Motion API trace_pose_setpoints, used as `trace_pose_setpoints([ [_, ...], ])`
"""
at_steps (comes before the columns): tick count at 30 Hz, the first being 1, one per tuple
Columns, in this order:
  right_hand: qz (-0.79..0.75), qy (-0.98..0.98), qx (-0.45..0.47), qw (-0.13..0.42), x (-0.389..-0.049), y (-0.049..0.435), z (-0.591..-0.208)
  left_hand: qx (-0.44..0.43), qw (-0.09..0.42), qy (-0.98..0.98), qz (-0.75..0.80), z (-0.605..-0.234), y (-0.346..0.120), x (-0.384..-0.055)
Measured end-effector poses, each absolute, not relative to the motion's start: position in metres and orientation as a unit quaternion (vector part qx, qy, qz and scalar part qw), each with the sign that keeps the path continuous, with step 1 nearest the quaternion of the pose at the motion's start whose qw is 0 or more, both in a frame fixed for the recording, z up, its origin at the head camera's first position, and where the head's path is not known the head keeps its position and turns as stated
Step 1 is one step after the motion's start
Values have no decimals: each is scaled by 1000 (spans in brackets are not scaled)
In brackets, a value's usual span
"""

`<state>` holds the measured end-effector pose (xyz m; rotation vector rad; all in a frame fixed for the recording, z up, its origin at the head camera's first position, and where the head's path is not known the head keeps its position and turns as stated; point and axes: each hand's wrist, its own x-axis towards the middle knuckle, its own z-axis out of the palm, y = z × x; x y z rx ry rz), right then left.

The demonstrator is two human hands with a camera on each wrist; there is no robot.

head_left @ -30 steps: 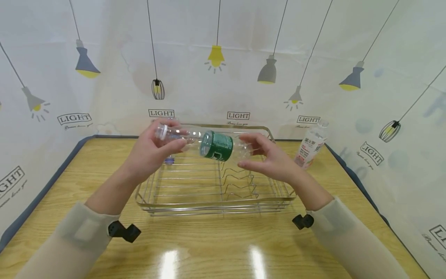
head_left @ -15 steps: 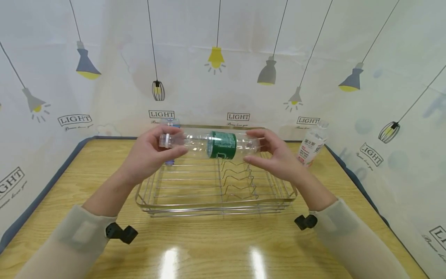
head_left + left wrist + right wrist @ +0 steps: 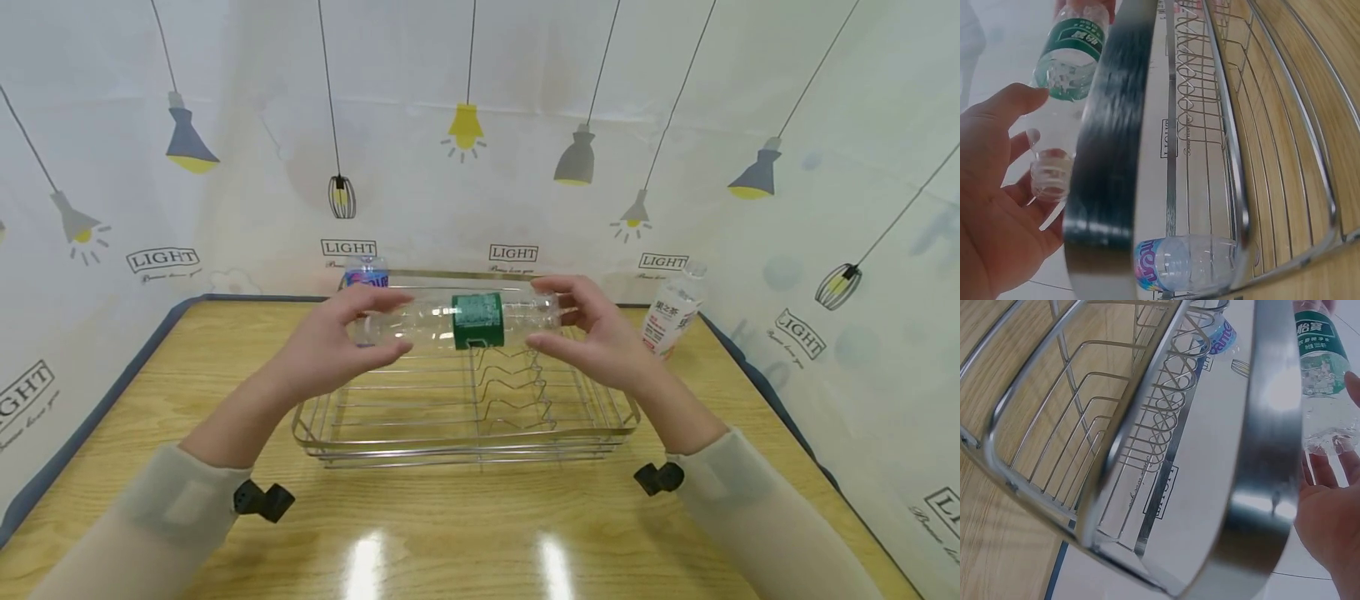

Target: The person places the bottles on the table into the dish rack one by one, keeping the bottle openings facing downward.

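A clear plastic bottle (image 3: 477,321) with a green label lies sideways in the air over the wire dish rack (image 3: 465,437). My left hand (image 3: 330,342) holds its neck end, thumb on the near side and fingers on the far side. At the base end, my right hand (image 3: 588,333) grips it with thumb below and fingers above. The left wrist view shows the bottle's ridged neck (image 3: 1052,175) in front of the left palm. In the right wrist view the clear base (image 3: 1332,434) sits by the right fingers.
Behind my left hand stands a bottle with a blue and purple label (image 3: 367,275), at the rack's back left corner. A clear bottle with a white label (image 3: 671,308) stands right of the rack. Wavy wire dividers (image 3: 517,387) run along the rack's right half. A lamp-printed curtain (image 3: 420,192) closes off the back.
The bottle has levelled out from a tilt, and its neck end has come down deeper into my left hand. My left fingers have shifted lower, uncovering the blue-labelled bottle behind.
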<state>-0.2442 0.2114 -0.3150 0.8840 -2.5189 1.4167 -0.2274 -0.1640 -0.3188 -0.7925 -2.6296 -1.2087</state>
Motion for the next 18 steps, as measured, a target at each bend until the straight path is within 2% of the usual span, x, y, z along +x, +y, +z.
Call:
trace_pose_setpoints([
  [9,473,-819,318,64,-244,203,-313,-376,197,-870,-252,-322,-142,-228],
  [12,469,-819,323,68,-243,200,-312,-381,210,-873,-220,-321,-136,-227],
  [18,469,-820,321,70,-244,197,-308,-357,201,-889,-205,-323,-134,-226],
])
